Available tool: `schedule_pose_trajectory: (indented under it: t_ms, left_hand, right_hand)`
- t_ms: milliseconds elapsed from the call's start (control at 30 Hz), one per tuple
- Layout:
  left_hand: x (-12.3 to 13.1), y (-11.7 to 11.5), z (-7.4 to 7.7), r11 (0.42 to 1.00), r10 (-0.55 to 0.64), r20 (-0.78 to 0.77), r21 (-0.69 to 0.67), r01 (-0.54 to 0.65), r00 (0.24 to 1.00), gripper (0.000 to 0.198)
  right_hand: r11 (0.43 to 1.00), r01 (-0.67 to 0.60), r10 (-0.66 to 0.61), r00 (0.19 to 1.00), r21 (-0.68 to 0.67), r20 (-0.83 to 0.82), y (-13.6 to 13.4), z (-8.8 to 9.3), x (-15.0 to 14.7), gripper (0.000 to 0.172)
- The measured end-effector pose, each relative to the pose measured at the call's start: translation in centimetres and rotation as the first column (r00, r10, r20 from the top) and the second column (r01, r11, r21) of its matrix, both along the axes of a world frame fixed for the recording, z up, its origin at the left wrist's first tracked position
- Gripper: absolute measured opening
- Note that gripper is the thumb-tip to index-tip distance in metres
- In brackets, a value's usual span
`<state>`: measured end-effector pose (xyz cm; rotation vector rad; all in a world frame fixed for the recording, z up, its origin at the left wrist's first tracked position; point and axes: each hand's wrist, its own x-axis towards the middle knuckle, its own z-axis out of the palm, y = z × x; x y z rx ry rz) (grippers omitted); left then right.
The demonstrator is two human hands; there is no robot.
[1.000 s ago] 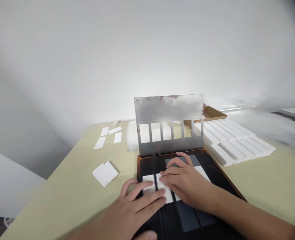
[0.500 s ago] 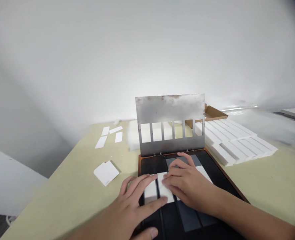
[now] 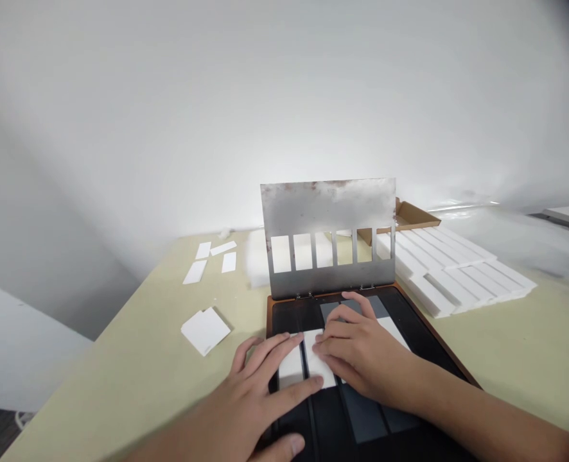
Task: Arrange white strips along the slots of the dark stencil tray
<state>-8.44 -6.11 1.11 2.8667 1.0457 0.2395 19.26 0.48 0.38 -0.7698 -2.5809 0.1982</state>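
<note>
A black slotted tray (image 3: pixel 424 340) with a brown rim lies in front of me on the pale yellow table (image 3: pixel 135 378). Its grey metal lid (image 3: pixel 327 208), cut with several rectangular windows, stands upright at the far edge. White rectangular pieces (image 3: pixel 291 367) sit in the tray's left slots. My left hand (image 3: pixel 255 398) lies flat with fingers stretched over the leftmost white piece. My right hand (image 3: pixel 361 353) rests flat on the pieces beside it, fingertips pointing left and touching a white piece (image 3: pixel 319 366). Neither hand grips anything.
A small stack of white cards (image 3: pixel 205 331) lies left of the tray. Loose white strips (image 3: pixel 212 260) lie farther back left. Rows of long white pieces (image 3: pixel 458 269) and an open cardboard box (image 3: pixel 410 218) sit at the right. A white wall rises behind.
My left hand has slid slightly forward and right over the leftmost piece. The right hand has stayed nearly in place.
</note>
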Motion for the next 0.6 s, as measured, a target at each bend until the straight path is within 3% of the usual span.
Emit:
schedule_pose_trajectory:
  t_ms: [600]
  left_hand:
    - [-0.2, 0.1, -0.41, 1.0, -0.024, -0.021, 0.013, 0.024, 0.999, 0.074]
  right_hand:
    - [1.0, -0.018, 0.017, 0.999, 0.009, 0.029, 0.14, 0.12, 0.1, 0.017]
